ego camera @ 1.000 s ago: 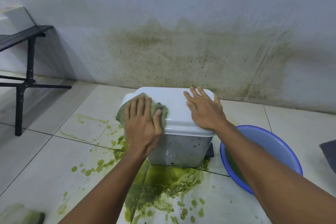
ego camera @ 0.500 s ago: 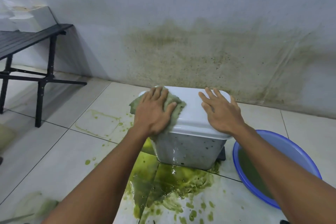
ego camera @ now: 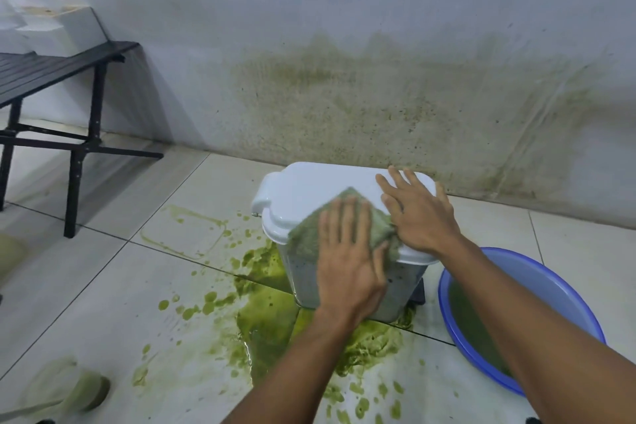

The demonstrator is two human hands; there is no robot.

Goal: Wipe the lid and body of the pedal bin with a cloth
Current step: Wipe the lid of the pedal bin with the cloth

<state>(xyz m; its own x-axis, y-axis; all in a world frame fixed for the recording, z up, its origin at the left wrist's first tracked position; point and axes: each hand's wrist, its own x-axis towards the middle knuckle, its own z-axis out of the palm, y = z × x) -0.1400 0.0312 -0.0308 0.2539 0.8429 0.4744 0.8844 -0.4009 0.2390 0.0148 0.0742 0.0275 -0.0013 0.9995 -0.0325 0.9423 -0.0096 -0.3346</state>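
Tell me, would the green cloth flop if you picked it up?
Probably floppy: the cloth drapes over the edge of the lid under the left hand. Likely damp and heavyish, since green liquid sits in the blue basin.

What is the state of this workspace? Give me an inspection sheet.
Surface: tiled floor, green spill round the bin's base.
Job's things: bin upright, lid shut; cloth over the lid's near edge.
Clutter: blue basin with green water right of the bin; blurred greenish thing lower left.
Grips: left hand flat, pressing the cloth; right hand flat on the lid.
Cables: nothing seen.
Surroundings: wall stained green behind the bin; black bench at left.
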